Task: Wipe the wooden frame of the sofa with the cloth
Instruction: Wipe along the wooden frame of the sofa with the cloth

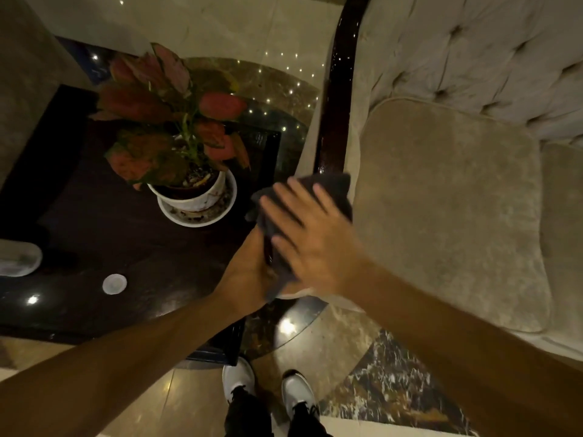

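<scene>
A dark grey cloth (331, 187) lies over the near end of the sofa's glossy dark wooden armrest frame (336, 115). My right hand (315, 241) rests flat on top of the cloth, fingers spread and pointing up-left. My left hand (249, 272) is just below it, curled around the cloth's lower edge at the front of the armrest. The frame runs away from me, between the side table and the beige sofa seat cushion (448, 209).
A potted plant with red leaves (170, 127) in a white pot (192, 197) stands on the dark side table (94, 247) left of the armrest. A small white disc (114, 284) lies on that table. My white shoes (268, 386) stand on the marble floor.
</scene>
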Demonstrator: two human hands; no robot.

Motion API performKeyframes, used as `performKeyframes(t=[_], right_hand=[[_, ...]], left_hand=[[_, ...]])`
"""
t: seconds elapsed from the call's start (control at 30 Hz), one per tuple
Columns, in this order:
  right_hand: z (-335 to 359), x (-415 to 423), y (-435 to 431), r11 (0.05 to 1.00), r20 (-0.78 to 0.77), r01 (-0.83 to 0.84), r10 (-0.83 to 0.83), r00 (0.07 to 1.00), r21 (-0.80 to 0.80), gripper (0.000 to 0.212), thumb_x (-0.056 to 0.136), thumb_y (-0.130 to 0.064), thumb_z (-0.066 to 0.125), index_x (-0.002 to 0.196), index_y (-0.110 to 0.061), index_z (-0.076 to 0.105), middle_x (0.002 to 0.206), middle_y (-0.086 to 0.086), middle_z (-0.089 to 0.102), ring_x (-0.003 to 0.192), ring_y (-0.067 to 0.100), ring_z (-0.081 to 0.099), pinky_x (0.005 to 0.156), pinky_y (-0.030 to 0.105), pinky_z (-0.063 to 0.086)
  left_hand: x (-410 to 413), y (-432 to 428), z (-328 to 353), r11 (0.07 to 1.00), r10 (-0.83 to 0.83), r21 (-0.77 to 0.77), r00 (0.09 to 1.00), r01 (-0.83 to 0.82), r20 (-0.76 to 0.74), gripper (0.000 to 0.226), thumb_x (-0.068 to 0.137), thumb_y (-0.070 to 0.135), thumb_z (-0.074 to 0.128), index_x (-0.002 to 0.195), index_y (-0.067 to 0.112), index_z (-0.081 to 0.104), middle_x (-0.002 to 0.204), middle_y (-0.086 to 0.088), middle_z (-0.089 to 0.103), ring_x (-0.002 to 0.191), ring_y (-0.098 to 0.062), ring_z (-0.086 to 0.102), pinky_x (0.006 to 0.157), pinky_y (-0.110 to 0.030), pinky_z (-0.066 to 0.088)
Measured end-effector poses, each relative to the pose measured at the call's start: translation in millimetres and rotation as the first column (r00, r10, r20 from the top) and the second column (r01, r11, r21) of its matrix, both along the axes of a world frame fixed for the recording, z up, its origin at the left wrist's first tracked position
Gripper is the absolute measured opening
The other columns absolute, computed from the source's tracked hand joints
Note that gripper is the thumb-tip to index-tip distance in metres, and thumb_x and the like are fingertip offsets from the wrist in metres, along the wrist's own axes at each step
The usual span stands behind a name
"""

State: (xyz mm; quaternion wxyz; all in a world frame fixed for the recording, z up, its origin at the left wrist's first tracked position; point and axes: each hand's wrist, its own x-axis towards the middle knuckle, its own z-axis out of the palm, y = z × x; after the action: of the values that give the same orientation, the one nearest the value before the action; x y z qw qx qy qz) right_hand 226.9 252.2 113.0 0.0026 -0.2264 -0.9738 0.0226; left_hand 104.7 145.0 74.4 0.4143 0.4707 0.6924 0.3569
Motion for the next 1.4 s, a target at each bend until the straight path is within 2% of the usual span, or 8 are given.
performKeyframes(t=[0.1, 0.23, 0.33, 0.47, 0.63, 0.83, 1.0, 1.4], right_hand=[[1, -11, 32, 0.972, -0.087, 0.216, -0.209, 0.974, 0.089, 0.054, 0.103, -0.04, 0.03, 0.146, -0.011, 0.047, 0.158, 0.007, 0.039, 0.153, 0.028, 0.011, 0.124, 0.047, 0.002], [-16, 3, -51, 0.96, -0.126, 0.266, -0.275, 0.953, -0.087, 0.058, 0.104, -0.041, 0.025, 0.154, -0.014, 0.03, 0.164, 0.006, 0.027, 0.154, 0.029, 0.003, 0.123, 0.05, 0.008], [-4, 22, -15, 0.999, 0.01, 0.0, 0.0, 1.0, -0.04, 0.061, 0.103, -0.045, 0.026, 0.157, -0.015, 0.021, 0.166, 0.004, 0.021, 0.154, 0.025, 0.003, 0.124, 0.045, 0.006], [17, 12, 71, 0.97, 0.141, -0.211, 0.194, 0.971, 0.117, 0.063, 0.103, -0.046, 0.029, 0.157, -0.014, 0.023, 0.163, 0.009, 0.027, 0.153, 0.031, 0.008, 0.124, 0.048, 0.003], [23, -1, 113, 0.961, 0.076, -0.235, 0.226, 0.971, 0.145, 0.053, 0.103, -0.04, 0.034, 0.143, -0.008, 0.049, 0.147, 0.015, 0.051, 0.147, 0.037, 0.028, 0.123, 0.051, 0.012], [25, -21, 192, 0.923, -0.185, -0.369, 0.383, 0.905, 0.106, 0.042, 0.097, -0.029, 0.042, 0.117, -0.006, 0.07, 0.125, 0.018, 0.067, 0.129, 0.04, 0.053, 0.117, 0.053, 0.027], [29, -56, 299, 0.953, -0.323, -0.302, 0.273, 0.906, -0.039, 0.05, 0.101, -0.029, 0.032, 0.118, -0.001, 0.069, 0.129, 0.022, 0.064, 0.129, 0.043, 0.051, 0.115, 0.058, 0.03], [54, -96, 516, 0.975, -0.016, -0.097, 0.102, 0.995, 0.201, 0.047, 0.097, -0.033, 0.032, 0.116, -0.01, 0.068, 0.125, 0.014, 0.066, 0.125, 0.034, 0.052, 0.119, 0.046, 0.02]], left_hand=[[-2, 10, 3, 1.0, 0.016, -0.008, 0.979, -0.015, 0.202, 0.097, 0.055, 0.027, 0.092, 0.133, 0.046, 0.038, 0.13, 0.023, 0.052, 0.119, 0.012, 0.049, 0.092, -0.004, 0.041], [-9, 10, 9, 0.999, 0.051, -0.014, 0.946, -0.05, 0.319, 0.041, 0.093, 0.008, 0.053, 0.132, 0.02, 0.046, 0.132, -0.001, 0.056, 0.122, -0.003, 0.054, 0.102, -0.021, 0.04], [-19, 14, 20, 0.99, -0.127, -0.034, 0.975, 0.135, 0.182, 0.082, 0.077, 0.037, 0.065, 0.147, 0.011, 0.03, 0.151, -0.011, 0.039, 0.14, -0.022, 0.037, 0.116, -0.039, 0.03], [-25, 33, 35, 0.939, -0.32, 0.067, 0.928, 0.338, -0.188, 0.116, 0.051, 0.049, 0.09, 0.144, 0.016, 0.029, 0.141, 0.005, 0.04, 0.127, -0.004, 0.038, 0.104, -0.01, 0.027], [-12, 83, 43, 0.975, -0.208, 0.05, 0.967, 0.217, -0.145, 0.089, 0.066, 0.049, 0.082, 0.136, 0.019, 0.035, 0.133, 0.002, 0.046, 0.12, -0.01, 0.045, 0.102, -0.035, 0.044], [-6, 167, 46, 0.981, -0.075, 0.152, 0.963, 0.117, -0.259, 0.068, 0.072, 0.04, 0.074, 0.128, 0.016, 0.045, 0.123, 0.005, 0.047, 0.107, 0.002, 0.038, 0.09, -0.002, 0.029], [-24, 266, 65, 0.981, 0.16, 0.14, 0.969, -0.135, -0.19, 0.041, 0.07, 0.037, 0.068, 0.103, 0.03, 0.045, 0.098, 0.012, 0.053, 0.085, -0.002, 0.053, 0.068, -0.011, 0.041], [-71, 507, 84, 0.998, 0.017, -0.049, 0.914, -0.04, -0.406, 0.045, 0.081, 0.033, 0.065, 0.115, 0.009, 0.046, 0.107, -0.006, 0.06, 0.092, -0.024, 0.062, 0.076, -0.039, 0.055]])
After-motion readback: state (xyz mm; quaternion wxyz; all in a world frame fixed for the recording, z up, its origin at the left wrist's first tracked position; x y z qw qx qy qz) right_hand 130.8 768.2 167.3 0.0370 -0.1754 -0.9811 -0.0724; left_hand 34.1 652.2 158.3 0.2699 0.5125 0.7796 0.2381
